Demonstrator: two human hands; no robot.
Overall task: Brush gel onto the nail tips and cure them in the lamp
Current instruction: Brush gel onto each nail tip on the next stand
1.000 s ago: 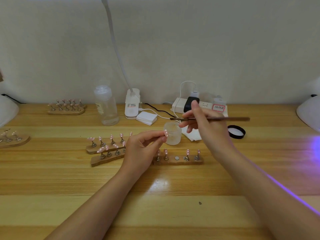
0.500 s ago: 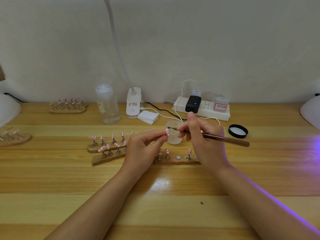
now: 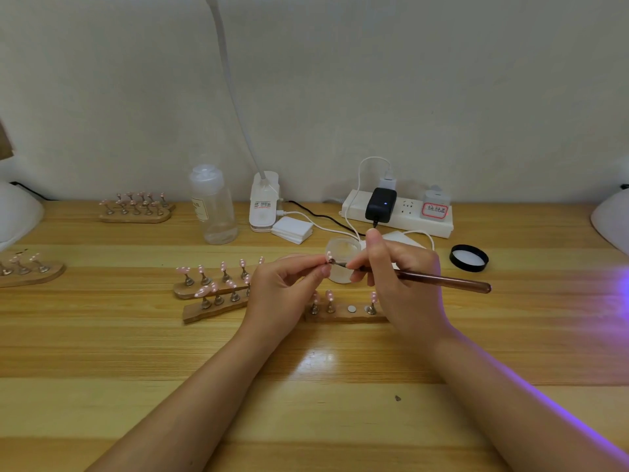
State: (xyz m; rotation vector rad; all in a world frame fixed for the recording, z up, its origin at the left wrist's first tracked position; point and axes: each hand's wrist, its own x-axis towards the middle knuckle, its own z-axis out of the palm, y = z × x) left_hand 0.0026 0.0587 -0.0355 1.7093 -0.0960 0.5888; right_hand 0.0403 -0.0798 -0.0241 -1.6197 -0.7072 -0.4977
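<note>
My left hand [image 3: 284, 294] pinches a small pink nail tip [image 3: 329, 257] on its stand between thumb and fingers, lifted above the table. My right hand [image 3: 403, 282] holds a brown brush [image 3: 439, 278] like a pen, its bristle end touching the nail tip. Just behind the tip stands an open frosted gel jar [image 3: 343, 264]. Below the hands lies a wooden holder strip [image 3: 343, 313] with pink tips on metal stands and one bare magnet. Two more strips [image 3: 211, 291] with pink tips lie to the left.
The jar's black lid [image 3: 469, 257] lies to the right. At the back stand a clear bottle [image 3: 212, 206], a white lamp base [image 3: 263, 206], a stack of wipes [image 3: 292, 229] and a power strip [image 3: 398, 212]. More tip holders [image 3: 136, 207] sit far left. Violet light [image 3: 612, 287] glows at the right edge.
My right hand lifted the brush from over the jar, swung the handle down to the right, and brought the bristles onto the nail tip. My left hand has barely moved.
</note>
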